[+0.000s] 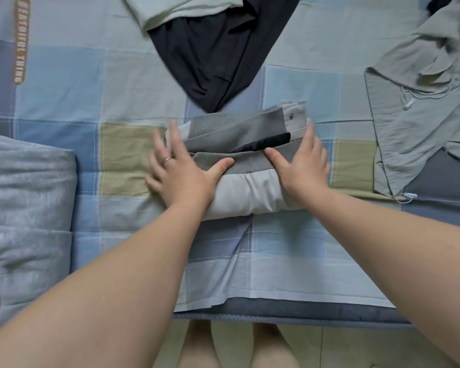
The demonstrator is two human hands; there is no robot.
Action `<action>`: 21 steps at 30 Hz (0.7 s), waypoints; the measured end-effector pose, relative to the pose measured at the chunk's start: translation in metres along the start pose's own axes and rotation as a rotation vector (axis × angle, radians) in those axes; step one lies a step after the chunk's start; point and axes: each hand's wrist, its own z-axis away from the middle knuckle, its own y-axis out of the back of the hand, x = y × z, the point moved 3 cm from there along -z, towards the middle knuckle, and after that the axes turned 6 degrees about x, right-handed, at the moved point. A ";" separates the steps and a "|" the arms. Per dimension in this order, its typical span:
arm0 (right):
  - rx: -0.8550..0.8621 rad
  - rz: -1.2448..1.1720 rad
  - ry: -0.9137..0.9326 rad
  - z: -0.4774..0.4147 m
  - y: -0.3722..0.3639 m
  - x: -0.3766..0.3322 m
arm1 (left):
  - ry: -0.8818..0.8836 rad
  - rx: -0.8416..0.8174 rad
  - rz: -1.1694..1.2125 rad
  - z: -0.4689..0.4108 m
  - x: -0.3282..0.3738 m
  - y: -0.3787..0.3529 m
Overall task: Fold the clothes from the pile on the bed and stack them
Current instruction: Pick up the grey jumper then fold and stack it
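Left hand [179,170] and right hand [304,162], fingers straight, pressed flat on folded grey-and-white fabric garment [246,144] on checked bed [64,83].

Blue-checked bed [64,83], pale floor [343,349] below

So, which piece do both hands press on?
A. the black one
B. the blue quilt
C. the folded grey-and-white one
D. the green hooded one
C: the left hand and the right hand lie with straight fingers on the two ends of the grey-and-white piece.
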 end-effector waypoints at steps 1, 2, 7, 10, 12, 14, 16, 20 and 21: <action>-0.037 -0.065 -0.065 0.000 0.004 0.002 | 0.105 -0.006 0.102 0.007 -0.005 0.003; -0.091 -0.167 -0.128 -0.002 0.005 0.007 | 0.164 -0.025 0.195 0.012 -0.011 0.004; -0.377 -0.419 -0.175 -0.008 0.029 0.019 | 0.339 -0.261 0.480 0.004 -0.030 0.016; -0.397 -0.500 -0.113 -0.002 0.060 -0.001 | 0.363 -0.342 0.613 0.002 -0.032 0.043; -0.380 -0.508 -0.098 0.005 0.084 -0.021 | 0.377 -0.354 0.678 0.008 -0.032 0.069; -0.386 -0.488 -0.066 0.016 0.112 -0.048 | 0.399 -0.356 0.750 0.017 -0.034 0.099; -0.405 -0.470 -0.013 0.029 0.138 -0.082 | 0.442 -0.329 0.818 0.027 -0.041 0.135; -0.489 -0.467 0.106 0.059 0.176 -0.173 | 0.535 -0.217 0.937 0.043 -0.075 0.204; -0.504 -0.450 0.161 0.068 0.180 -0.199 | 0.552 -0.169 0.968 0.046 -0.088 0.221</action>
